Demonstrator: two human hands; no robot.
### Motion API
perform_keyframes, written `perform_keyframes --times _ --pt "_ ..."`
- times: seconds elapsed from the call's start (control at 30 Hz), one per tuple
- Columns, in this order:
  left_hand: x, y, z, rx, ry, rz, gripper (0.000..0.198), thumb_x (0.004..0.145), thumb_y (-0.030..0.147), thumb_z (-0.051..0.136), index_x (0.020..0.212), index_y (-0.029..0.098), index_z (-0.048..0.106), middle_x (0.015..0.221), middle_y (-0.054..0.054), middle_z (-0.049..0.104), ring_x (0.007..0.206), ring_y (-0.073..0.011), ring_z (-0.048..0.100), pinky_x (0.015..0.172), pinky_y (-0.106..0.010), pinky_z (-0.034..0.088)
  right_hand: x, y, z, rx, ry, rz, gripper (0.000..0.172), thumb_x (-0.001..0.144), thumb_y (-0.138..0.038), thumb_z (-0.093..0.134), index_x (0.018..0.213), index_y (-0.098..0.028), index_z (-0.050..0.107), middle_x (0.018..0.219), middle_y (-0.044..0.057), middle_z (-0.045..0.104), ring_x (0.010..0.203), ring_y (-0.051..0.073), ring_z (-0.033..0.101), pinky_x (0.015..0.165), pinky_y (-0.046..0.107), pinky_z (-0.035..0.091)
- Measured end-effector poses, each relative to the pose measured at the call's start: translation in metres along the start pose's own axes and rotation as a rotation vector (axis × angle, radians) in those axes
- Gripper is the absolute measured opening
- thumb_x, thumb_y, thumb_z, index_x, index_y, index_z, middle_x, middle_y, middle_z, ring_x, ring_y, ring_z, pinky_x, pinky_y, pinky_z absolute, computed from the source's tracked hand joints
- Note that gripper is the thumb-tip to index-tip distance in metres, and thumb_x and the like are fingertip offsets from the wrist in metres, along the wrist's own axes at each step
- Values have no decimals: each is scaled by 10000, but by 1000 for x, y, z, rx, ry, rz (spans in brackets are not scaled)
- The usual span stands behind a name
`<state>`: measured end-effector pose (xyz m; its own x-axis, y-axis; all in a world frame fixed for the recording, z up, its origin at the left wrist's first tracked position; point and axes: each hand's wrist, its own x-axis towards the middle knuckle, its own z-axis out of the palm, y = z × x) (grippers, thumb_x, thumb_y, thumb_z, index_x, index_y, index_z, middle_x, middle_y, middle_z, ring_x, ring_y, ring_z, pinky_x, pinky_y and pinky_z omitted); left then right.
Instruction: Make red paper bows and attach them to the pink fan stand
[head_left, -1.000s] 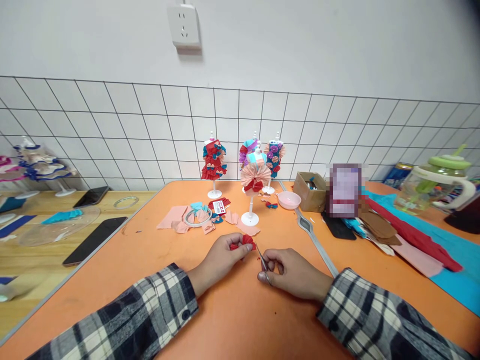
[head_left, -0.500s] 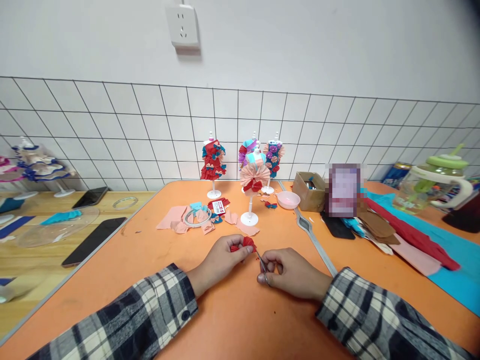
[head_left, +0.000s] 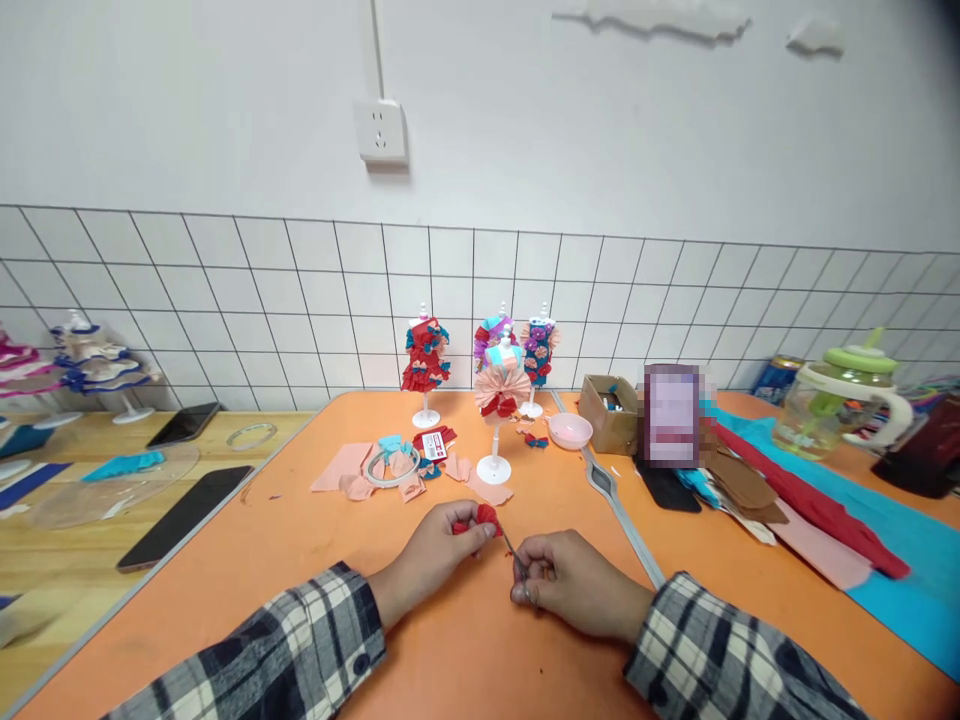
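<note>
Between the thumb and fingers of my left hand (head_left: 435, 545) is a gathered piece of red crepe paper (head_left: 487, 517). My right hand (head_left: 574, 580) is closed around the handles of small scissors (head_left: 514, 556), whose tips reach the paper's right edge. Just beyond my hands stands a small white dress form (head_left: 494, 468) wearing a pink pleated paper skirt (head_left: 501, 388) with a red bow. Pink paper scraps (head_left: 343, 467) and a roll of tape (head_left: 373, 478) lie to the left of it.
More dressed forms (head_left: 426, 365) stand at the back. On the right are a pink bowl (head_left: 570, 432), a cardboard box (head_left: 611, 425), a phone-like blurred screen (head_left: 673, 415), coloured paper sheets (head_left: 915, 600) and a clear jug (head_left: 814, 420). A black phone (head_left: 187, 515) lies on the wooden table at left.
The camera view has tilted up, so everything sits lower in the picture. Both hands keep their hold on the red paper and the scissors, with little visible change between them.
</note>
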<state>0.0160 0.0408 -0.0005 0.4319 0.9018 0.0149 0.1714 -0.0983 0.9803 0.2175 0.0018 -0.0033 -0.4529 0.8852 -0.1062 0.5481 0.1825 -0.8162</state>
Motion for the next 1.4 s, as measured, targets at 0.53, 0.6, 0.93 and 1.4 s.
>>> perform_keyframes --times 0.53,0.6,0.93,1.4 --pt "1 -1 -7 -132 -56 16 395 693 411 741 933 104 676 740 -48 651 647 -143 513 676 -291 376 8 21 -46 -303 298 101 256 628 -359 766 829 -211 706 826 20 605 745 160 548 631 260 340" --pt "0 -1 -6 -124 -55 10 400 700 402 737 953 98 673 776 -63 670 664 -147 539 692 -296 385 11 30 -49 -246 258 145 405 642 -324 759 1022 -218 671 717 -14 592 684 150 546 597 246 335" --pt "-11 2 2 -99 -5 1 421 736 253 697 1063 171 446 738 -35 709 703 -163 639 657 -266 400 10 29 -58 -147 240 157 524 685 -375 713 1150 -165 595 652 -19 590 616 151 541 572 255 357" --pt "-12 -4 7 -10 28 70 468 725 385 720 1093 148 554 798 -16 651 681 -126 574 607 -223 402 23 -2 -4 345 452 -161 246 720 -408 652 786 -174 620 779 35 666 732 172 604 711 304 477"
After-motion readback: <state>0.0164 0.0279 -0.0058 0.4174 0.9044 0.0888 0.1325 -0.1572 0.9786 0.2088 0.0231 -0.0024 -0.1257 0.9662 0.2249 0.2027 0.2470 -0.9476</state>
